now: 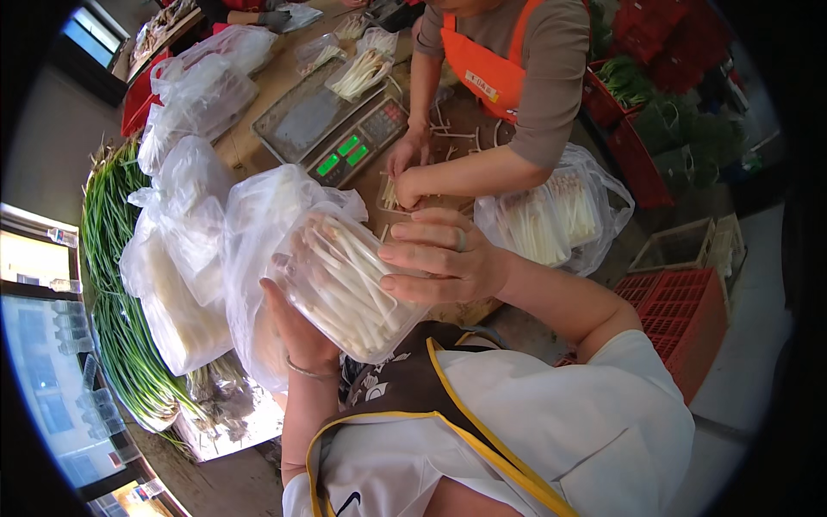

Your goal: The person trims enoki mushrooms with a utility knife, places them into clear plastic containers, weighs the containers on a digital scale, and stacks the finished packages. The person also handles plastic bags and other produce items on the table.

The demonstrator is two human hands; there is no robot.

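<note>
Between my two hands is a clear plastic tray of long white stalks [345, 289], tilted, with faint pinkish parts showing through. My left hand [301, 332] supports its lower left side, fingers partly hidden behind it. My right hand [448, 258] is curled over its right edge, with a ring on one finger. Directly behind the tray is a thin clear plastic bag [258, 207]; whether the tray touches it, I cannot tell. Across the table a co-worker's hands [409, 172] bend over another clear tray [390, 196] of stalks.
A scale with green displays [345, 155] stands on the table, filled trays [362, 73] beyond it. Bagged white trays [551, 215] lie to the right. Full plastic bags [177, 267] and a heap of green onions [121, 284] line the left. Red crates [680, 319] are stacked at right.
</note>
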